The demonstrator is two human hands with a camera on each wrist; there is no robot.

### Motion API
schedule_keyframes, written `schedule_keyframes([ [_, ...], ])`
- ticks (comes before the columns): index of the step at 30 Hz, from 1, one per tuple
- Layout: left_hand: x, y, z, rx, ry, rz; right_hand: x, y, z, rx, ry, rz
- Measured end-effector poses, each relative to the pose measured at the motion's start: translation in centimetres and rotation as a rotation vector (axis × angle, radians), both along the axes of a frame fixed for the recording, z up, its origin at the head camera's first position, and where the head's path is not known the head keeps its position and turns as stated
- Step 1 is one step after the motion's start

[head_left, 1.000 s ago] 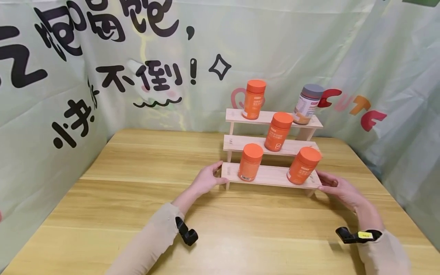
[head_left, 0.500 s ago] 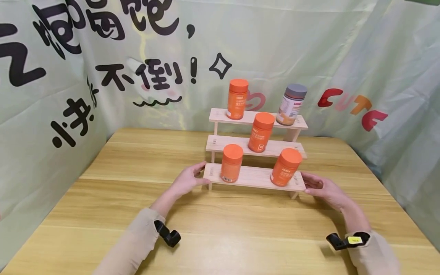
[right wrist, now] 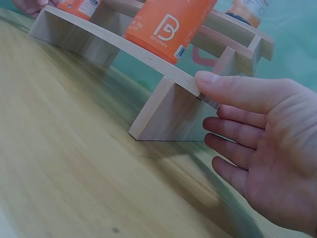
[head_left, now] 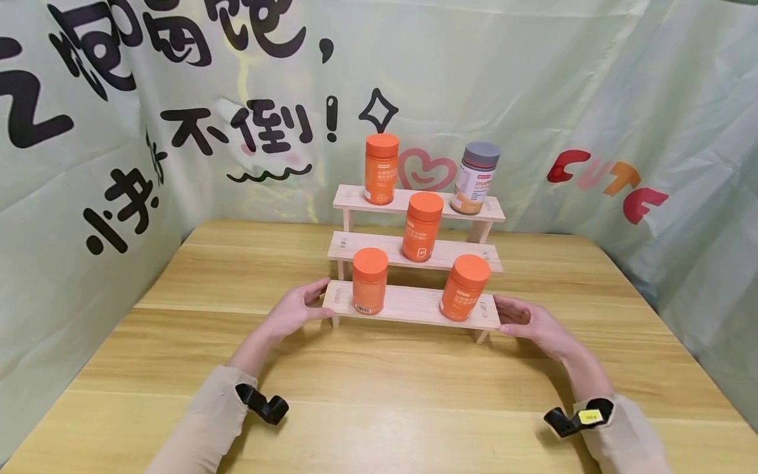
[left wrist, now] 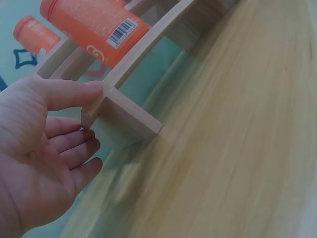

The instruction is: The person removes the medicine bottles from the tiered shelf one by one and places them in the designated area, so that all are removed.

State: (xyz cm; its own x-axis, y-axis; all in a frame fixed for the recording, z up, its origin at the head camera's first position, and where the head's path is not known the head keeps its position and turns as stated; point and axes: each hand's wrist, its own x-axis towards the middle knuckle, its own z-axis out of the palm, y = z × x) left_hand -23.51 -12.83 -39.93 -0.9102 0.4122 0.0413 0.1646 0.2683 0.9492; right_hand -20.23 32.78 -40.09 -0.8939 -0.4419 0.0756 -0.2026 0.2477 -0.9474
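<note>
A three-tier wooden display stand [head_left: 411, 303] is on the table between both hands. My left hand [head_left: 293, 311] grips the left end of its lowest shelf; the left wrist view has the thumb [left wrist: 74, 93] on the front edge and fingers at the end. At the opposite end, my right hand [head_left: 533, 324] pinches the same shelf, thumb [right wrist: 233, 89] in front. The lowest shelf bears two orange bottles, one at left [head_left: 370, 283] and one at right [head_left: 464, 289]. An orange bottle [head_left: 422, 227] occupies the middle shelf. On top are an orange bottle [head_left: 381, 171] and a grey-lidded bottle [head_left: 474, 181].
The wood-grain table [head_left: 379, 408] extends in front of the stand and to both sides. Behind it hangs a pale green printed cloth [head_left: 503, 79], which also lines the left and right sides. Black wrist cameras [head_left: 263, 403] sit on both sleeves.
Both hands have slid the stand leftward along the table, all its bottles moving with it and staying upright. The grips look the same, and the printed heart behind now shows between the top bottles.
</note>
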Motion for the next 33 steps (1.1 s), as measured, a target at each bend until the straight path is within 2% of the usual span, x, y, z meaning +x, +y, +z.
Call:
schedule_keyframes([
  [3, 0.1, -0.7, 0.0, 0.006, 0.008, -0.002, 0.0, -0.7, 0.2, 0.005, -0.004, 0.0],
  [10, 0.4, -2.0, 0.1, -0.048, 0.031, 0.011, -0.1, -1.9, -0.2, 0.02, -0.008, -0.01],
  [15, 0.3, -2.7, 0.0, -0.047, 0.024, 0.012, -0.4, -2.4, -0.4, 0.034, -0.015, -0.02],
  [26, 0.3, -3.2, 0.3, -0.051, 0.011, 0.014, -0.8, -3.0, -0.2, 0.049, -0.039, -0.036],
  [33, 0.0, -3.3, 0.3, -0.044, 0.005, 0.002, -0.9, -2.9, 0.2, 0.075, -0.015, -0.009],
])
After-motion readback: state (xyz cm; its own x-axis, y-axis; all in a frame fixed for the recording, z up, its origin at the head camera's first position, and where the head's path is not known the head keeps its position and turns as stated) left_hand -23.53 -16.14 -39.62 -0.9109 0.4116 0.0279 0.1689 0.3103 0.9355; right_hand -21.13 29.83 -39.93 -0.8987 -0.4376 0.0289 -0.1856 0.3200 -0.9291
